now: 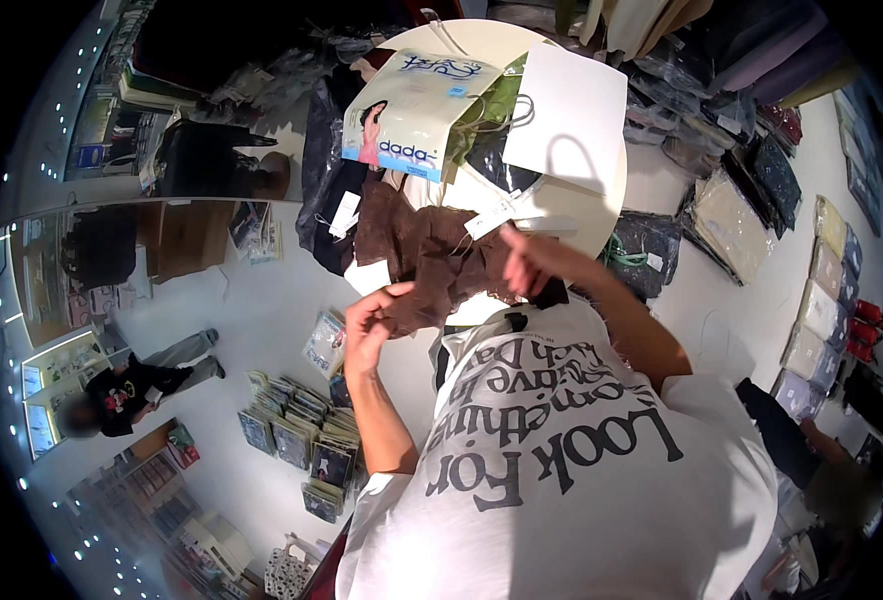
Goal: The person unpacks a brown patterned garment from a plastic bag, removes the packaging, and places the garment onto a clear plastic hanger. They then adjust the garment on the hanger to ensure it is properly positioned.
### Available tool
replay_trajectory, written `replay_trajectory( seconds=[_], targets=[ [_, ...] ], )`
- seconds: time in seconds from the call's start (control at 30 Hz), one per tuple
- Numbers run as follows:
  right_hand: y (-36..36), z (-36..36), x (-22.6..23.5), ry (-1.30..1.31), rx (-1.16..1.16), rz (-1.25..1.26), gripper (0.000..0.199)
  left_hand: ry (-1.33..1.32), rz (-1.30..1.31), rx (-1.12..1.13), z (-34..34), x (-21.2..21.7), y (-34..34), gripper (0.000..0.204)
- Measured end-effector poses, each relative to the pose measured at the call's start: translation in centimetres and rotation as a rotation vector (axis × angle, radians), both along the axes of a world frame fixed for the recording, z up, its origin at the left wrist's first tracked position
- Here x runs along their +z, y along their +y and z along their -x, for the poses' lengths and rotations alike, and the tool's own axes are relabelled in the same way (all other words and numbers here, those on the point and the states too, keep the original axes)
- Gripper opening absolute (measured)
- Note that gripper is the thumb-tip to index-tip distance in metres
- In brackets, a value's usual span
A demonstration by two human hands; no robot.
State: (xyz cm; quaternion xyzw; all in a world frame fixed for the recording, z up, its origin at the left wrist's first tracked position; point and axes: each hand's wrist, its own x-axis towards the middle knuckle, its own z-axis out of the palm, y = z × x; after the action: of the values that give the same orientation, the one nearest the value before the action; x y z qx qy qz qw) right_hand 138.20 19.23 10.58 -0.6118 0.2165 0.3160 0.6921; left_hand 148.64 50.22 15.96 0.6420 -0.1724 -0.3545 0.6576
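1. Brown garment lies crumpled on the near side of the round white table, its near left corner drawn toward the wearer.
2. Left hand: fingers look pinched on that corner.
3. Right hand: at the right edge, blurred; can't tell if gripping.
4. Cloth looks light, soft, limp, perhaps slippery; best held by two edges, clear of the white tag.
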Motion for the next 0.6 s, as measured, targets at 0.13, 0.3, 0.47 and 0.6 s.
replay_trajectory(
  seconds=[0.13, 0.3, 0.47, 0.6],
  targets=[
    [5.2, -1.2, -3.1, -0.326, -0.325, -0.193, 0.045, -0.277, -0.034, -0.573, 4.4, 4.0, -8.0, 0.018],
    [2.0, -1.7, 2.1, -0.535, 0.058, 0.416, 0.02, -0.545, -0.142, -0.723, 9.9, 3.9, -10.6, 0.018],
    [1.2, 2.0, 9.2, -0.897, 0.198, 0.549, 0.011, -0.384, 0.032, -0.704, 5.6, 6.7, -7.8, 0.014],
    [3.3, 2.9, 14.8, -0.992, 0.378, 0.546, 0.012, -0.716, 0.016, -0.041, 1.3, 10.3, -2.9, 0.01]
  ],
)
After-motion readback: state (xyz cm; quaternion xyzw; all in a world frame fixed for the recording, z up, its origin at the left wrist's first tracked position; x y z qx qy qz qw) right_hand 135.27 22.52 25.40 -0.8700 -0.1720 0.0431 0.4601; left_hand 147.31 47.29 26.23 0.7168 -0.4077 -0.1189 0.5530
